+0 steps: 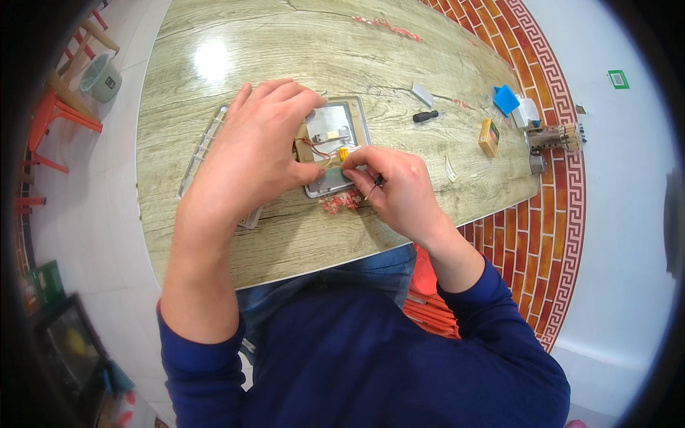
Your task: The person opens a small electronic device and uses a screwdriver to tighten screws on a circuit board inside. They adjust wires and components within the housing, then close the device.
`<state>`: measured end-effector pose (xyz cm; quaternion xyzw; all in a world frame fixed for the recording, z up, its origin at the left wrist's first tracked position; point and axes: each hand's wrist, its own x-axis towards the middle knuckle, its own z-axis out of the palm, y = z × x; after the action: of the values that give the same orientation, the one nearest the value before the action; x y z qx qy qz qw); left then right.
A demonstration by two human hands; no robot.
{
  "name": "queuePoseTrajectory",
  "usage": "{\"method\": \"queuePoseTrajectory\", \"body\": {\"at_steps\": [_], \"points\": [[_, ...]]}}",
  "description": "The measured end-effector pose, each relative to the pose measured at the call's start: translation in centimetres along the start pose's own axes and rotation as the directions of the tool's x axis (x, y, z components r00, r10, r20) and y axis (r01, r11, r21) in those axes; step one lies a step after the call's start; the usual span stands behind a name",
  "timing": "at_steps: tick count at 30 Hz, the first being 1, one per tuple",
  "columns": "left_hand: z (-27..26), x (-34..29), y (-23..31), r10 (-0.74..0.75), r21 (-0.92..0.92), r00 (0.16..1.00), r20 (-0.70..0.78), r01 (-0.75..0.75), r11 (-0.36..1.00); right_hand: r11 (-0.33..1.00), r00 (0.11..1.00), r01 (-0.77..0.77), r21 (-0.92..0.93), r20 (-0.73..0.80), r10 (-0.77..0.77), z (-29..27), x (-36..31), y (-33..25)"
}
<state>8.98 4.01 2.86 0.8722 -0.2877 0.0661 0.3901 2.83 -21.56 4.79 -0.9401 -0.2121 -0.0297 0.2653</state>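
An opened rectangular housing (pixel 366 127) with a grey rim lies on the table, with thin wires (pixel 317 148), a yellow part (pixel 343 154) and a greenish circuit board (pixel 332 177) inside. My left hand (pixel 260 139) covers its left side, fingers over the far part and thumb at the board. At the near right corner, my right hand (pixel 399 187) has thumb and forefinger pinched together by the yellow part. A small dark thing (pixel 377 182) shows among its fingers; its kind is unclear. Under my left hand and forearm lies a second frame-like part (pixel 203 146) with a grille, partly hidden.
Reddish scraps (pixel 341 202) lie beside the housing. Farther right are a black-handled screwdriver (pixel 425 116), a white block (pixel 422 93), a yellow box (pixel 489 138), a blue item (pixel 506 100) and a metal holder with sticks (pixel 556 138) at the table's (pixel 285 43) right edge.
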Motion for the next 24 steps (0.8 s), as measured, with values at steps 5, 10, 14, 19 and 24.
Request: {"method": "queuePoseTrajectory", "body": {"at_steps": [5,10,14,19,24], "points": [[0.1,-0.1,-0.1,0.011,0.005,1.0,-0.005,-0.011,1.0,0.999,0.999,-0.017,0.045,0.029,0.016,-0.3,0.1,0.2],[0.2,-0.2,-0.2,0.026,0.029,0.999,-0.025,-0.025,0.999,0.998,0.999,0.035,0.046,-0.036,-0.034,0.1,0.1,0.3],[0.2,0.0,-0.3,0.02,0.007,1.0,-0.003,-0.02,1.0,0.995,0.999,-0.025,0.099,-0.046,0.029,-0.3,-0.1,-0.2],[0.0,0.0,0.0,0.012,-0.004,1.0,-0.001,-0.012,1.0,0.922,0.964,-0.261,0.286,0.022,0.266,-2.2,-0.7,-0.8],[-0.1,-0.1,0.5,-0.012,0.02,1.0,0.015,0.012,1.0,0.804,0.929,-0.359,0.474,0.1,0.356,-5.3,-1.2,-0.7]]}}
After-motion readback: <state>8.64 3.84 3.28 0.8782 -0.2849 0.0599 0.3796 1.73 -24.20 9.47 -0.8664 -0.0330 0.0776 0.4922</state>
